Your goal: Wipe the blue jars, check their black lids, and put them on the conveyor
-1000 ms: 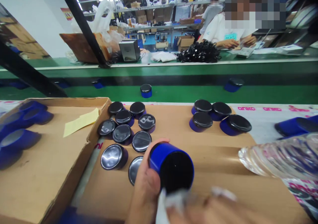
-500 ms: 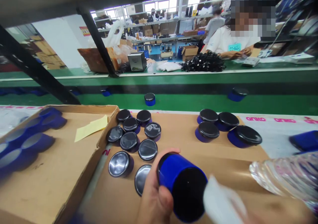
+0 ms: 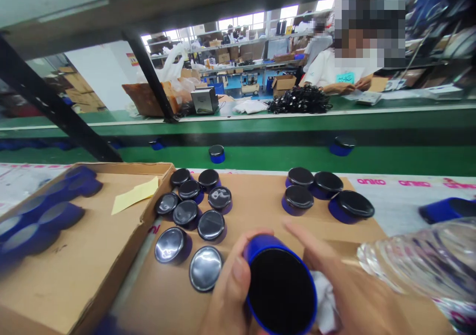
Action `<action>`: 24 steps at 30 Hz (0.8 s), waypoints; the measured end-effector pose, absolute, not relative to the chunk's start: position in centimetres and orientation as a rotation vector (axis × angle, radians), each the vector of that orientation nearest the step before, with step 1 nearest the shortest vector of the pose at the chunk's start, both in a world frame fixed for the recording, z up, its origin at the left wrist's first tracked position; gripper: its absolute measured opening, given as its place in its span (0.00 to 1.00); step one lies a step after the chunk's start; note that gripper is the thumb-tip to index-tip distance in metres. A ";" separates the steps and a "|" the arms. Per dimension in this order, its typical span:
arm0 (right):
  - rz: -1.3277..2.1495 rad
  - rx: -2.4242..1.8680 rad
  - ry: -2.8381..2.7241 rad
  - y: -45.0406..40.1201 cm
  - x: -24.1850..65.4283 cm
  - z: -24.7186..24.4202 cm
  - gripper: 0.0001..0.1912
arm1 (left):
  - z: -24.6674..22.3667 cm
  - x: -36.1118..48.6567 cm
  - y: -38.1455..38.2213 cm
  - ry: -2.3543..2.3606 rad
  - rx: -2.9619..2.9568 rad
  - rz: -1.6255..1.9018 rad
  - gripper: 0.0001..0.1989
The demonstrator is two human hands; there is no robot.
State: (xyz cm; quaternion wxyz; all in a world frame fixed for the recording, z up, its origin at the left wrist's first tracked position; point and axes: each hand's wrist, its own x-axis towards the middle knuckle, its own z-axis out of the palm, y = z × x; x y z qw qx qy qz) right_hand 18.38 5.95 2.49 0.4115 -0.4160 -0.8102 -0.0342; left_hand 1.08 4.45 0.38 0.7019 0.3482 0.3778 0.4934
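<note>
Two hands meet on one blue cylindrical canister [image 3: 278, 288] at the near edge of the table [image 3: 260, 201]. The left hand [image 3: 226, 295] has its grip wrapped round the canister's left side, thumb over the rim. The right hand [image 3: 349, 295] presses a white cloth [image 3: 325, 305] against the canister's right side, fingers curled around both; its forefinger stretches out past the rim. The canister's long axis runs away from the person and slightly down, so its dark round face looks back at the camera. Both hands are in contact with it, the left carrying it.

Just left of the left grip, a cluster of shiny-topped round lids [image 3: 193, 216] lies flat on the brown cardboard sheet. Further left of them sits an open cardboard box [image 3: 92, 255] with blurred blue canisters [image 3: 44, 216] and a yellow paper slip [image 3: 136, 194] inside. Close to the right of the right grip a clear plastic bottle [image 3: 420, 260] lies on its side. Beyond the grips, four matt-black-topped blue caps [image 3: 323, 191] stand grouped together, with nothing between them and the hands.

Further off, a green conveyor belt [image 3: 260, 154] carries single blue pieces [image 3: 216, 153]. Across it a co-worker [image 3: 342, 67] sits beside a heap of black cables [image 3: 299, 99].
</note>
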 end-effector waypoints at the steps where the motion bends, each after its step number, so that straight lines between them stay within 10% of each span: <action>1: -0.027 -1.002 -2.025 6.1 18.4 2.3 0.29 | 0.8 1.3 4.2 0.894 0.866 1.070 0.37; 7: 0.009 -0.950 -1.895 7.3 20.7 0.6 0.25 | 6.6 0.2 8.0 1.370 1.665 0.928 0.43; 15: -0.107 -0.930 -1.882 8.1 21.9 -0.9 0.33 | 6.9 -4.0 29.0 2.129 2.217 0.211 0.24; 24: -0.132 -0.921 -1.865 8.2 21.7 -1.3 0.31 | 5.2 -2.6 30.8 1.693 2.472 -0.176 0.19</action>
